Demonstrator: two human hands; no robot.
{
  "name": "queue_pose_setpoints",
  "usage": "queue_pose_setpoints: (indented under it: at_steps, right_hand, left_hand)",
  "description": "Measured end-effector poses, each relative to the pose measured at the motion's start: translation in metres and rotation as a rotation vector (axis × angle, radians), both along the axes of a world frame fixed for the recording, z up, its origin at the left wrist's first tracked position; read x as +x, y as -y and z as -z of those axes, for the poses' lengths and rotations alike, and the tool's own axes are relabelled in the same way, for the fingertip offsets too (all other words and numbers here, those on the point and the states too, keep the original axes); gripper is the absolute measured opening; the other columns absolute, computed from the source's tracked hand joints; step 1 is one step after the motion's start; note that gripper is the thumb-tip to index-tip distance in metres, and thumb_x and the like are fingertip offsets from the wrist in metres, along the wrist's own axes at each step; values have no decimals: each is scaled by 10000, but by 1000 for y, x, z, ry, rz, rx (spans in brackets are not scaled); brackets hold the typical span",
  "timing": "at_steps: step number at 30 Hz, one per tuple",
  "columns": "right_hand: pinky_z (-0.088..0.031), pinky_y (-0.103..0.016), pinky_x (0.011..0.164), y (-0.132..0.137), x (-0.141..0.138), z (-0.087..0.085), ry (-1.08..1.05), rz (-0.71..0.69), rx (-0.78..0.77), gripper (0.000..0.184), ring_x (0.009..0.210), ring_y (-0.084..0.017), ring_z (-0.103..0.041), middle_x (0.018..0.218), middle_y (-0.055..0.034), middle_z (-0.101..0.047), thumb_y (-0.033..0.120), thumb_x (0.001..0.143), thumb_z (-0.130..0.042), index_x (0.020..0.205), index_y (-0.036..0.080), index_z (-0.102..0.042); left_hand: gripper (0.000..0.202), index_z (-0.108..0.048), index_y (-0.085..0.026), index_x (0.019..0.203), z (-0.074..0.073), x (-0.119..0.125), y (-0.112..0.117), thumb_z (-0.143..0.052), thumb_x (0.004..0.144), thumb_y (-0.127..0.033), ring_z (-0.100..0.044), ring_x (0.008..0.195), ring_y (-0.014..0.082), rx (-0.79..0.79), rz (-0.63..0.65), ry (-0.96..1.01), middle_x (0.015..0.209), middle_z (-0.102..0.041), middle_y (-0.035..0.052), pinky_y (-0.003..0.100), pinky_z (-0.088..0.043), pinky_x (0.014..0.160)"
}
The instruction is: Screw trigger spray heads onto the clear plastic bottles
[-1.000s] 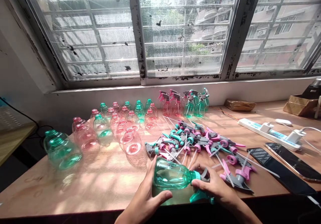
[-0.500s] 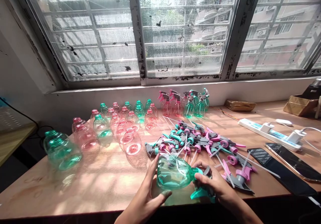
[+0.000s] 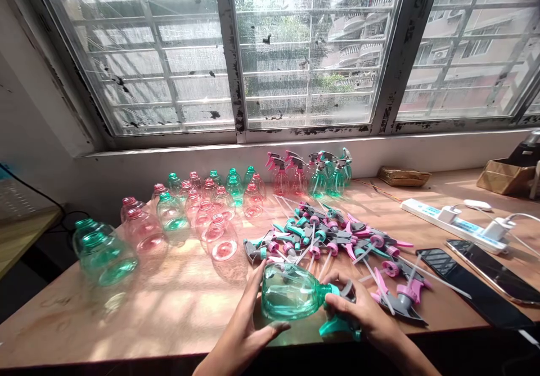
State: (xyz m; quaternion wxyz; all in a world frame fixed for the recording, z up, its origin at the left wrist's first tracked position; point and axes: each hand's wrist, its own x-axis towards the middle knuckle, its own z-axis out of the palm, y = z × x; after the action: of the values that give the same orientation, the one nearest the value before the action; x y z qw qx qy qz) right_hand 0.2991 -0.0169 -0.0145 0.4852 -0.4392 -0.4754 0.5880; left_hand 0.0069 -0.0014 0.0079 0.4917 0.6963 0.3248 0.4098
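My left hand [image 3: 244,331] wraps around the body of a clear green spray bottle [image 3: 291,294], which lies on its side just above the table's front edge. My right hand [image 3: 363,317] grips the grey and teal trigger head [image 3: 341,314] at the bottle's neck. Just behind the bottle lies a pile of loose trigger heads [image 3: 333,241] in pink, teal and grey, with white dip tubes sticking out.
Several open pink and green bottles [image 3: 198,213] stand at the left and middle of the wooden table [image 3: 169,303]. Several finished sprayers [image 3: 312,176] stand by the window sill. At the right lie a power strip [image 3: 453,224], two phones [image 3: 476,283] and a cardboard box [image 3: 504,176].
The green bottle has tilted and turned between my hands, its base swinging toward me and left. My right hand stays on the trigger head.
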Motion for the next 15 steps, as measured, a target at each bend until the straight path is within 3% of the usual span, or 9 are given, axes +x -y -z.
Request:
queue_pose_setpoints:
  at_steps: [3,9,12,15]
  right_hand:
    - [-498,-346,702,0,0,-1,1,-11,9,532,763,-241,-679,805,-4,-710,601,788,-888,1068,216,-651]
    - [-494,-349,707,2,-1,-11,55,-32,26,517,765,-248,-679,793,-6,-712,614,802,-872,1057,217,-660]
    - [-483,-345,704,4,-3,-19,93,-53,53,502,746,-247,-677,765,-7,-715,619,805,-871,1017,218,-655]
    - [-468,-340,688,4,-5,-23,130,-50,84,497,717,-238,-651,738,7,-688,640,796,-865,981,228,-657]
  left_hand:
    - [894,-257,-458,1696,-2,2,1,-791,984,-375,-145,1666,407,2,19,37,1813,-208,18,540,-314,1321]
    - [819,-227,-425,1710,2,3,-1,-700,1042,-412,-86,1672,409,15,44,62,1823,-168,45,551,-287,1328]
    - [960,-153,-402,1727,4,1,-1,-771,992,-375,-91,1675,397,35,-1,-17,1831,-129,49,568,-161,1355]
    - [1032,-173,-408,1724,1,-1,1,-837,934,-378,-36,1680,389,43,-42,-108,1830,-146,17,560,-48,1366]
